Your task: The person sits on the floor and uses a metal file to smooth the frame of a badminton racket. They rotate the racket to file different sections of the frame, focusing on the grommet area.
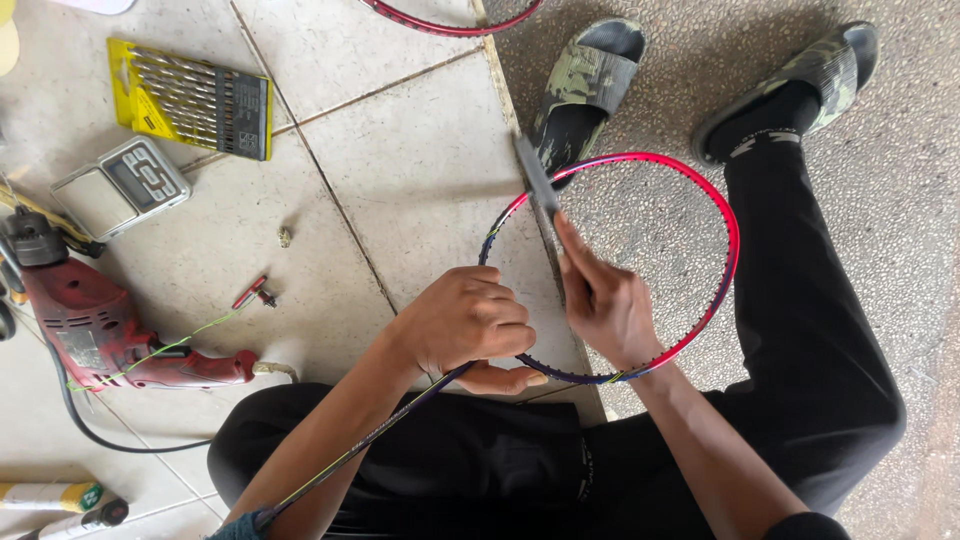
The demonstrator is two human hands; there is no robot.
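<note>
We find the left hand [465, 325] closed around the lower rim of an unstrung racket frame [722, 215], red over most of the hoop and dark blue near the throat, with the shaft running back under the left forearm toward the lap. The right hand [605, 300] is wrapped around the grip end of a flat grey file [537, 178], index finger laid along it, and the blade crosses the hoop's upper left rim just beyond that hand.

Risks, in our judgement: the frame is braced only by one fist and the lap, so a hard stroke could twist it and let the file skid off the rim toward the left knuckles close by. Too much pressure could also gouge the paint or thin the rim.

Beyond the right hand, a foot in a camouflage sandal [800, 85] rests on speckled concrete; a second, empty sandal [585, 85] lies ahead of the hands.

The tiled floor [420, 150] left of the hands carries loose clutter: a red electric drill [100, 335] with trailing cord, a small digital scale [125, 185], a yellow case of drill bits [195, 100] and a small red tool [252, 292]. The cord and small parts are trip and roll hazards. Another racket rim [450, 18] shows at the far edge.
</note>
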